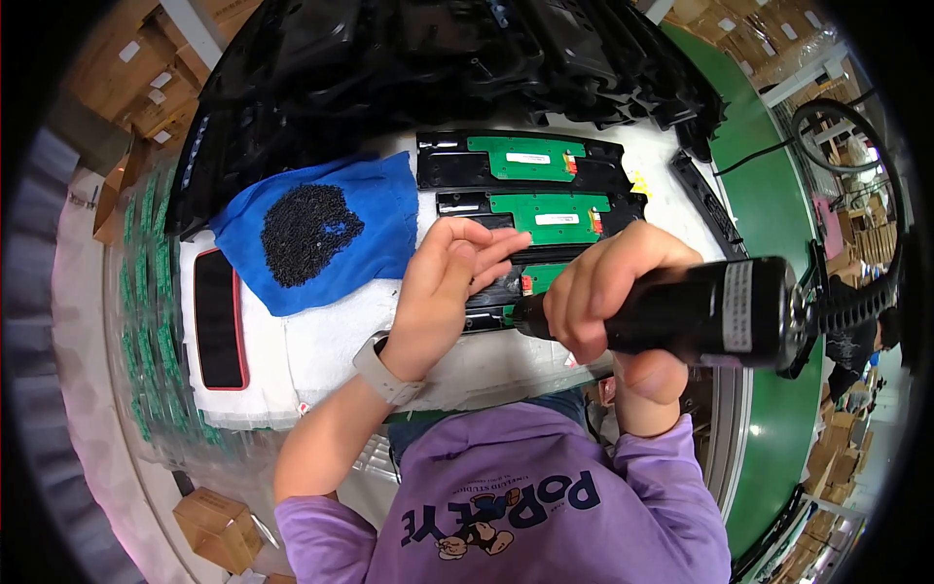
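Observation:
My right hand is wrapped round a black electric screwdriver held nearly level. The tool's tip end points left, over the nearest black panels, and the bit itself is hard to make out. My left hand hovers just left of the tip with several fingers stretched out; nothing shows clearly in it. Beneath both hands lie black panels with green circuit boards, one board partly covered by my right hand. Farther back are two more panels, with a middle board and a far board, each bearing a white label.
A blue cloth at left carries a heap of small black screws. Beside it lies a red-edged phone. Black plastic parts are piled at the back. Bagged green boards stand far left. A coiled cable trails rightward from the screwdriver.

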Demonstrator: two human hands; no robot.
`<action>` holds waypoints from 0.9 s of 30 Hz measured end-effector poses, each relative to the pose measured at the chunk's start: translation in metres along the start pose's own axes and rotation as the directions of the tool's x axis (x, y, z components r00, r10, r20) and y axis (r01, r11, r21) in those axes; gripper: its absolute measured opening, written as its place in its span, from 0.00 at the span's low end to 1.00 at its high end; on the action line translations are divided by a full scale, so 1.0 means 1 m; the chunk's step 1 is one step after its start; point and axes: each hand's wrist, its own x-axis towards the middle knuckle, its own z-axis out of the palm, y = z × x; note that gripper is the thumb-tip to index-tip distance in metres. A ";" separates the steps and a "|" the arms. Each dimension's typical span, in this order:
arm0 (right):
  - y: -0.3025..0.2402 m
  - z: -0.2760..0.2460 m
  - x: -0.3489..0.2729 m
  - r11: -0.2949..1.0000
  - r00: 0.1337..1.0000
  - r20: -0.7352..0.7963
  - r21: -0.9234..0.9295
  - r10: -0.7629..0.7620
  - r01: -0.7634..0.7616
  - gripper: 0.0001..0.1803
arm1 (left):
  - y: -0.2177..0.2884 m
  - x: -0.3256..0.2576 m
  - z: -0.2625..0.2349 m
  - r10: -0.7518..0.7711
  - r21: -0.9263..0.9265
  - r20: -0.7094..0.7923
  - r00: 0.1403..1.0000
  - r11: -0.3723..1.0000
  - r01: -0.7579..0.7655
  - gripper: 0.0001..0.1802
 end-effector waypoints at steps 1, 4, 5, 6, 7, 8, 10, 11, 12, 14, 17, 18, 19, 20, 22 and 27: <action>0.000 0.001 0.003 0.994 0.998 0.056 -0.100 -0.035 0.040 0.27 | -0.001 0.000 0.000 -0.013 0.027 0.027 1.000 1.000 0.012 0.10; -0.001 0.002 0.008 0.970 0.984 0.178 -0.241 0.004 0.040 0.28 | -0.006 0.002 -0.002 0.028 0.121 -0.063 0.998 0.992 -0.021 0.11; -0.001 0.004 0.009 0.965 0.982 0.187 -0.259 0.003 0.046 0.28 | -0.009 0.003 -0.004 0.029 0.155 -0.088 0.996 0.988 -0.016 0.11; 0.001 0.004 0.009 0.966 0.981 0.194 -0.254 -0.006 0.056 0.27 | -0.009 0.004 -0.006 0.035 0.153 -0.093 0.995 0.988 -0.021 0.11; 0.002 0.006 0.010 0.967 0.980 0.201 -0.250 -0.004 0.056 0.27 | -0.010 0.003 -0.007 0.022 0.185 -0.094 0.995 0.983 -0.004 0.11; 0.002 0.006 0.010 0.958 0.977 0.215 -0.277 -0.008 0.069 0.26 | -0.011 0.003 -0.008 0.008 0.217 -0.096 0.995 0.976 0.013 0.11; 0.003 0.010 0.012 0.967 0.975 0.219 -0.237 -0.041 0.094 0.24 | -0.013 0.003 -0.006 -0.009 0.250 -0.091 0.996 0.968 0.032 0.11; 0.008 0.011 0.011 0.967 0.967 0.218 -0.187 -0.129 0.171 0.24 | -0.014 0.003 -0.003 -0.009 0.221 -0.075 0.997 0.975 0.026 0.10; 0.008 0.012 0.012 0.966 0.961 0.227 -0.171 -0.155 0.196 0.24 | -0.015 0.003 -0.001 -0.010 0.191 -0.058 0.998 0.981 0.021 0.09; 0.008 0.009 0.014 0.965 0.947 0.277 -0.157 -0.160 0.209 0.24 | -0.011 0.001 0.000 -0.053 0.166 -0.072 0.996 0.984 0.064 0.08; 0.002 -0.011 0.020 0.978 0.940 0.330 -0.150 -0.087 0.144 0.24 | -0.007 0.001 0.002 -0.100 0.072 -0.095 0.990 0.992 0.107 0.07; 0.001 -0.015 0.017 0.997 0.966 0.248 0.015 -0.072 0.071 0.25 | -0.007 0.002 0.002 -0.106 0.004 -0.112 0.988 0.994 0.107 0.08; 0.003 -0.017 0.019 0.976 0.962 0.230 0.191 -0.146 0.103 0.25 | -0.005 0.002 0.004 -0.107 0.008 -0.106 0.989 0.994 0.108 0.08; 0.003 -0.024 0.021 0.951 0.948 0.218 0.255 -0.232 0.174 0.24 | -0.001 0.002 0.005 -0.113 0.043 -0.085 0.990 0.992 0.117 0.08; -0.004 -0.035 0.024 0.897 0.922 0.139 0.321 -0.362 0.304 0.21 | 0.001 0.004 0.001 -0.113 0.064 -0.034 0.993 0.991 0.115 0.08; -0.011 -0.053 0.020 0.819 0.881 0.008 0.373 -0.474 0.437 0.22 | 0.004 0.001 0.000 -0.131 0.060 -0.024 0.991 0.989 0.133 0.07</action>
